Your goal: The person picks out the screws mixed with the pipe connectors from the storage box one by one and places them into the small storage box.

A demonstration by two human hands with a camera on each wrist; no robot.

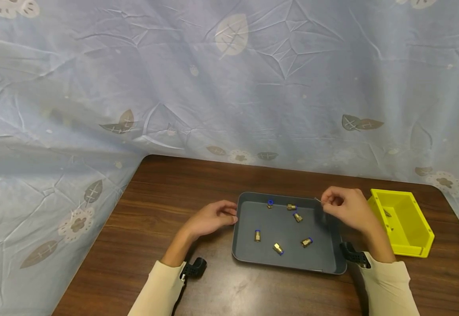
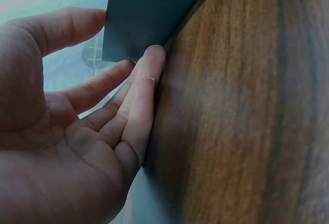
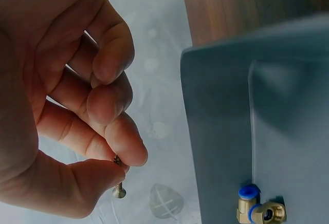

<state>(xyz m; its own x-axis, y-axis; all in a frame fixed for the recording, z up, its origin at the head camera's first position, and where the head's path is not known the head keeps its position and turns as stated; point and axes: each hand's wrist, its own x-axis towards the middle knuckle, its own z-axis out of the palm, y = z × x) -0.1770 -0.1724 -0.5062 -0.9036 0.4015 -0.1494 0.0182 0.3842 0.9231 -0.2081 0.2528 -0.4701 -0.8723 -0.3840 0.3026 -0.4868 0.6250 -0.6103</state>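
My right hand (image 1: 345, 208) pinches a small screw (image 3: 119, 189) between thumb and fingertips, above the far right corner of a dark grey tray (image 1: 280, 230). In the right wrist view the screw's head points down and its threaded end is partly covered by the fingers. My left hand (image 1: 213, 218) touches the tray's left side; in the left wrist view the thumb meets the tray's edge and the loosely extended fingers lie low against its outer wall. Several brass push-fit fittings (image 1: 278, 249) with blue collars lie scattered in the tray.
Right of the tray stands a yellow bin (image 1: 407, 249) with a few small metal pieces (image 1: 387, 213) inside, perhaps screws. All of this is on a brown wooden table (image 1: 166, 188). Behind and to the left hangs a pale patterned cloth (image 1: 197, 96).
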